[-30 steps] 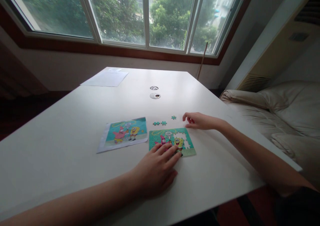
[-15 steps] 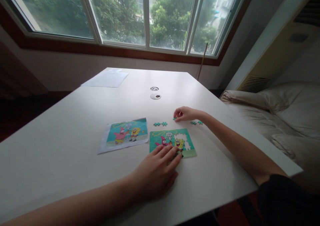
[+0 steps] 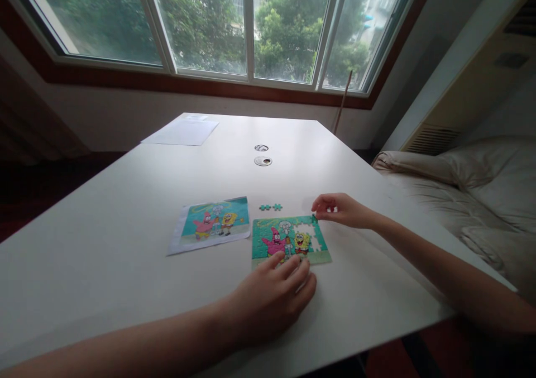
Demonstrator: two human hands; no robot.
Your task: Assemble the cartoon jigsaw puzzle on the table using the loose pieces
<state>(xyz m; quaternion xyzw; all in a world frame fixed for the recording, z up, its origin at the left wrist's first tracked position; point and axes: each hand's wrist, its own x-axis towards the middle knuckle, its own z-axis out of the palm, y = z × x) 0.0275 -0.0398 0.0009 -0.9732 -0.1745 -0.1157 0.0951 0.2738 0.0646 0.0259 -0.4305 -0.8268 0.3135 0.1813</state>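
Observation:
A cartoon jigsaw puzzle lies on the white table with a gap in its upper right part, where white shows through. My left hand rests with loosely spread fingers at the puzzle's lower edge, its fingertips touching or just over it. At the upper right corner, my right hand pinches a small green puzzle piece between thumb and fingers. Two loose teal puzzle pieces sit above the puzzle. To its left is a printed sheet with the same cartoon picture.
Blank-looking paper lies at the table's far left. Two round metal fittings are set in the tabletop. A beige padded seat stands to the right of the table, and a window is beyond it.
My right hand has moved right and nearer to the puzzle's upper right corner with the piece. My left hand has slid down toward me, uncovering more of the picture.

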